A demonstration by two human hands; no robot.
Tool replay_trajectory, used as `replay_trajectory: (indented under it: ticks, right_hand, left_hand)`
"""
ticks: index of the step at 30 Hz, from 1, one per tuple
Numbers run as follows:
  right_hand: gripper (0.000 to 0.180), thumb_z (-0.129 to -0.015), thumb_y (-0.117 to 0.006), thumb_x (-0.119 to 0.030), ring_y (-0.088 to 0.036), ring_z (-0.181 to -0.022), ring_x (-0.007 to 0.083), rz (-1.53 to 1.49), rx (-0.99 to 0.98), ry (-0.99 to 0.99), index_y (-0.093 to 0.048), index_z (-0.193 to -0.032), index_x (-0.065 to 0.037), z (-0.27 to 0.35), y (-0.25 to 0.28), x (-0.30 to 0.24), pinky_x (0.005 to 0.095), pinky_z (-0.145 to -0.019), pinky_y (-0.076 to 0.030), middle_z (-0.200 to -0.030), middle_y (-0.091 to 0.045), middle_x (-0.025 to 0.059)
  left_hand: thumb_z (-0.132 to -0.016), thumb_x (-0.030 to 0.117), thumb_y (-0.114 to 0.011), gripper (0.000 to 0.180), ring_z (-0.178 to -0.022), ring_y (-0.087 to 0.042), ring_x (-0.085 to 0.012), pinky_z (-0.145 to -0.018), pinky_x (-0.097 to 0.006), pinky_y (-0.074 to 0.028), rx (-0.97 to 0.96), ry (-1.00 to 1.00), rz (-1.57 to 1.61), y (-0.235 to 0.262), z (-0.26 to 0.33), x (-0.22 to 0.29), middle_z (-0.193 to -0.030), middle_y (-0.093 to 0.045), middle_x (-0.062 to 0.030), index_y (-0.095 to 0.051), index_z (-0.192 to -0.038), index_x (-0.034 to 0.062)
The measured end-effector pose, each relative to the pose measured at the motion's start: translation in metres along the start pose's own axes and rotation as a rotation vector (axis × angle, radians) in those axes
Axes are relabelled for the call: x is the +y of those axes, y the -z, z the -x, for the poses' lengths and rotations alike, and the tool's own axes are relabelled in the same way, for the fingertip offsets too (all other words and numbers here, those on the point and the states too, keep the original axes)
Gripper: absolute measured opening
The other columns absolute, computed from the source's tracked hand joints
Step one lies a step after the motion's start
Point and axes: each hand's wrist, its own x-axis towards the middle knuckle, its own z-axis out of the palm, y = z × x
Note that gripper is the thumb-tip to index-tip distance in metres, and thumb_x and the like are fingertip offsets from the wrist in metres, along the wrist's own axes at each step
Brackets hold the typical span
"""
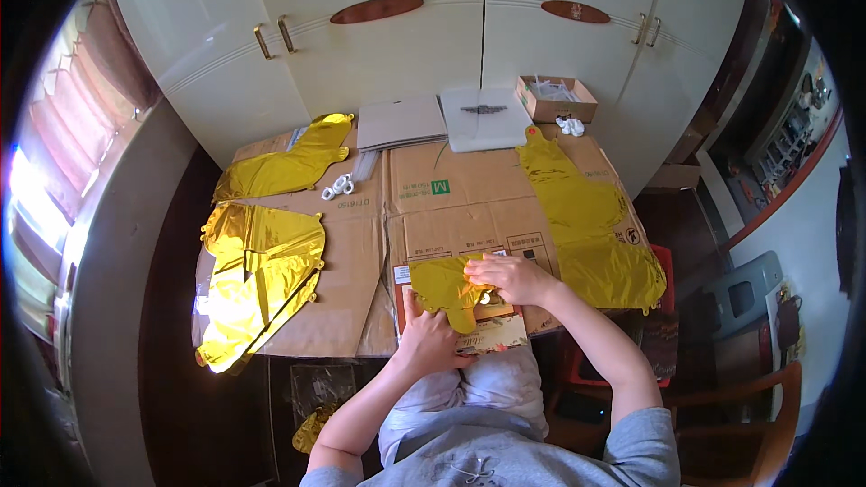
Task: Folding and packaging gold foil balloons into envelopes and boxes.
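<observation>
A partly folded gold foil balloon (pixel 437 281) lies over a printed card (pixel 496 334) at the near edge of the cardboard, just above my lap. My left hand (pixel 430 340) rests on the lower left of the foil and card, its index finger stretched out and its fingers apart. From the right, my right hand (pixel 510 278) comes down over the foil's other side, with bent fingers closed on the crumpled part. The foil under its palm is hidden. Flat gold foil balloons lie on both sides: one at the right (pixel 591 225), one at the near left (pixel 271 257), another at the far left (pixel 280 167).
Flattened cardboard (pixel 352 243) covers the table. At the back are a grey stack of flat sheets (pixel 401 124), a white flat package (pixel 487 117) and an open box (pixel 557 99) of clear pieces. White ribbon rolls (pixel 338 186) sit left of centre. A wooden chair (pixel 767 424) stands right.
</observation>
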Motion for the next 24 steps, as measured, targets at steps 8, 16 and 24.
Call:
replay_trajectory:
  ticks: [8,16,24]
  right_hand:
    - [0.034,-0.085,-0.052,-0.001,-0.054,-0.126,0.0208,0.079,-0.02,-0.014,-0.066,-0.115,-0.004,0.009,0.004,-0.007,0.0386,-0.11,-0.04,-0.13,-0.061,0.008]
    - [0.032,-0.087,-0.051,-0.003,-0.053,-0.127,0.0203,0.102,-0.001,-0.042,-0.066,-0.115,-0.005,0.015,-0.003,-0.006,0.0388,-0.111,-0.039,-0.13,-0.061,0.0075]
    - [0.03,-0.087,-0.052,-0.004,-0.051,-0.129,0.0208,0.106,-0.026,-0.048,-0.065,-0.114,-0.003,0.012,-0.002,-0.008,0.0391,-0.111,-0.039,-0.132,-0.059,0.0082]
  left_hand:
    - [-0.068,0.059,-0.072,0.062,-0.089,-0.066,-0.0273,-0.105,-0.072,-0.019,0.004,-0.004,-0.086,0.005,0.004,0.005,-0.094,-0.064,-0.0109,-0.066,-0.113,0.0156]
    - [-0.086,0.031,-0.065,0.027,-0.078,-0.065,-0.0231,-0.076,-0.033,-0.051,-0.137,0.269,-0.018,0.087,0.005,0.021,-0.08,-0.062,-0.0108,-0.056,-0.082,0.0058]
    - [-0.092,0.055,-0.05,0.081,-0.143,-0.026,-0.0369,-0.116,-0.051,-0.02,0.052,0.237,-0.08,0.005,-0.038,-0.024,-0.15,-0.033,-0.0254,-0.035,-0.143,-0.0068]
